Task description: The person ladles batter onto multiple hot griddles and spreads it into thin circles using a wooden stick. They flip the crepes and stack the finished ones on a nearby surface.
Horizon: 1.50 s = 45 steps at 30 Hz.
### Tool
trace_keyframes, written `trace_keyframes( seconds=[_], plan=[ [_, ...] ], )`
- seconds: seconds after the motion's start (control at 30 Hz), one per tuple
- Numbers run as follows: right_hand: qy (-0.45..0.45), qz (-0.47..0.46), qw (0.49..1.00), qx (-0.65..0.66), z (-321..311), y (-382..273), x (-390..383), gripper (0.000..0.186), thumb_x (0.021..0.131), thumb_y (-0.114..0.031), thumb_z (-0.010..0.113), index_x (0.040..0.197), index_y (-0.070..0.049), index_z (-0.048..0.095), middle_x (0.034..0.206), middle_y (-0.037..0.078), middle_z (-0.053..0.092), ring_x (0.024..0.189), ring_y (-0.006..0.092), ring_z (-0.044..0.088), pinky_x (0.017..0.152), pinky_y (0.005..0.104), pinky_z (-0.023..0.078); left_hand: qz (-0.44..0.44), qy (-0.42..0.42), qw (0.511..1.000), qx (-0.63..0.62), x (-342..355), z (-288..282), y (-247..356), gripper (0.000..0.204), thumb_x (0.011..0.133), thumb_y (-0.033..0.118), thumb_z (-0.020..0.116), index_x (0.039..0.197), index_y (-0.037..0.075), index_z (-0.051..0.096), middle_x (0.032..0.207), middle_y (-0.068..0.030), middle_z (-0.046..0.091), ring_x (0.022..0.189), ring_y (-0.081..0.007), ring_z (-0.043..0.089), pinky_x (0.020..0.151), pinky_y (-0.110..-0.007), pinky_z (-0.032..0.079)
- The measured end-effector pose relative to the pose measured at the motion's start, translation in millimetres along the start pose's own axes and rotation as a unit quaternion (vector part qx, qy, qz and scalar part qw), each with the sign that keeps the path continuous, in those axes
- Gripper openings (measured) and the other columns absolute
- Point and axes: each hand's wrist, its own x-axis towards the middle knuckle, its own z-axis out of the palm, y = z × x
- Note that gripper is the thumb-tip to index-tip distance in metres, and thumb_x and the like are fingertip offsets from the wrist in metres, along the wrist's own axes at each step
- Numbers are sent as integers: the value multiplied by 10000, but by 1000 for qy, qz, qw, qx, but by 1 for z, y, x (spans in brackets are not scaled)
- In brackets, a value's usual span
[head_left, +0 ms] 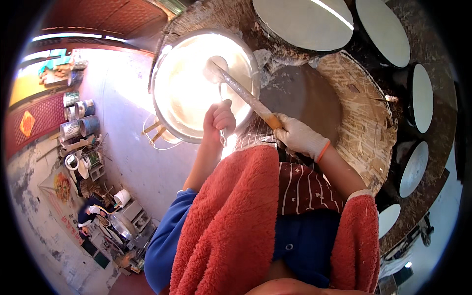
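Observation:
A wide metal pot (254, 73) of whitish liquid stands in front of me, its inside partly washed out by glare. Wearing a pale glove with an orange cuff, my right hand (301, 136) is closed around the wooden end of a long-handled ladle (244, 94). The ladle's rounded head is over the pot. At the pot's near rim my bare left hand (220, 120) is wrapped around a thin metal handle (223, 138). The upper part of this handle reaches toward the ladle's head; its working end is too bright to make out.
To the right is a big round vat with a rough, crusted wall (366, 103) and greyish contents. Round pans (305, 22) with pale surfaces line the far and right sides. Buckets (89, 126) stand far left; a person in dark clothes (87, 212) appears lower left.

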Motion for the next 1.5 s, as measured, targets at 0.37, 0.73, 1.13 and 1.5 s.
trace_keyframes(
  seconds=[0.37,0.73,1.13,1.5],
  plan=[
    [184,-294,904,-249,-15,-82,-67,469,882,-179,463,1328,-83,359,833,247,608,786,416,592,687,498,461,30,-158,937,309,-62,134,-86,283,992,214,245,736,101,290,446,42,265,297,-55,240,264,-214,264],
    [340,-394,785,-335,-21,-4,-50,507,824,-166,597,1301,-280,469,878,140,603,671,348,604,581,405,507,89,17,944,318,-106,110,-85,288,994,246,278,745,109,324,475,53,263,329,-48,274,286,-212,234],
    [542,-209,800,152,-25,245,-179,331,806,-11,625,1125,65,575,993,129,627,890,158,585,780,264,468,-112,337,728,587,6,25,-189,267,972,283,402,756,128,429,481,69,300,329,-38,284,281,-225,178],
    [757,-52,347,552,79,383,-261,427,844,-46,607,1248,38,497,1153,62,573,991,100,527,872,234,428,-589,297,559,502,228,-105,-370,291,990,306,320,752,149,378,453,70,225,308,-47,198,275,-240,190]
  ],
)
